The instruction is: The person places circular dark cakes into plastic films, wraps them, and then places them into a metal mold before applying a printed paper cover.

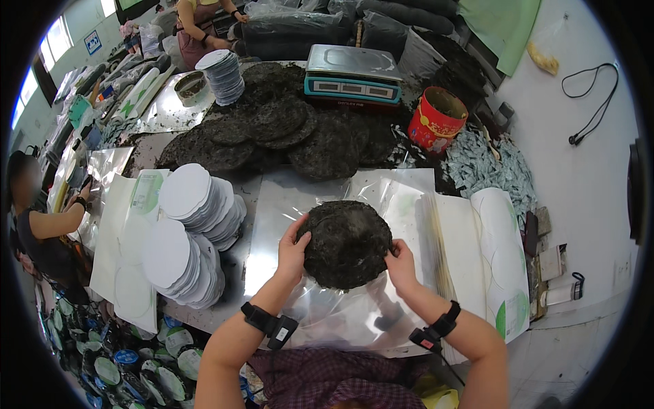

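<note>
A dark, rough-edged round cake of what looks like dried seaweed (pixel 347 245) is held between my two hands. My left hand (pixel 292 251) grips its left rim, thumb on the upper face. At its right rim, my right hand (pixel 401 263) pinches the edge. Beneath the cake lies a stack of clear plastic film sheets (pixel 327 319), shiny with reflections. More dark cakes (pixel 322 145) lie overlapped in a heap beyond the film. Stacks of white paper discs (pixel 168 255) rise to the left of the film.
A digital scale (pixel 352 76) and a red tub (pixel 438 120) stand at the back. Small packets (pixel 485 163) are piled at right, near printed white sheets (pixel 500 255). Finished-looking round packs (pixel 122 358) fill the lower left. Two people work nearby, one at left (pixel 46 240), one behind (pixel 202 30).
</note>
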Tool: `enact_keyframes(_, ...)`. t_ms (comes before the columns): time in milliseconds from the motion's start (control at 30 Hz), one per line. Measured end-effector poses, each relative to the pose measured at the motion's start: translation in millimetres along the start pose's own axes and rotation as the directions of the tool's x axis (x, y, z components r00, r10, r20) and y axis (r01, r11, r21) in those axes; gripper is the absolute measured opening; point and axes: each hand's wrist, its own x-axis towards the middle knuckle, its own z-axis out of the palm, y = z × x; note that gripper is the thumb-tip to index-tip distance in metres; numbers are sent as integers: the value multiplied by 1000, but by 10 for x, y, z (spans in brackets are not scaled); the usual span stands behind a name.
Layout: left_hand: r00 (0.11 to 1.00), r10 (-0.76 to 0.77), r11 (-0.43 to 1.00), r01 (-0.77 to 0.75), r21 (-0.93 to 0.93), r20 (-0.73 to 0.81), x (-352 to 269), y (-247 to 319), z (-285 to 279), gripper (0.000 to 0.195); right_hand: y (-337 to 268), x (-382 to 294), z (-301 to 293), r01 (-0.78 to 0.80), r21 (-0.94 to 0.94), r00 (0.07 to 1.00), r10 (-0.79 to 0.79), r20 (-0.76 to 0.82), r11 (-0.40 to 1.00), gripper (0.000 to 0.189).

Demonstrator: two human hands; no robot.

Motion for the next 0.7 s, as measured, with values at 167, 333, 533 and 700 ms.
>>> enact_keyframes(167,987,144,968,-127,216,-66,-34,-173,-71,44,-675,269,-10,622,-542,718,-687,107,566,34)
enact_keyframes(333,943,332,822,-281,495,-16,35,-319,18,40,-1288,468,435,773,-631,608,-368,704,68,53)
enact_keyframes(533,982,128,983,-108,146,-138,-4,-218,-122,49,-1379,383,156,702,-496,650,-173,740,512,41)
enact_keyframes(700,913,402,785,-301,542,-75,-18,-371,-17,27,-460,273,-129,287,-252,957,-261,130,924,33)
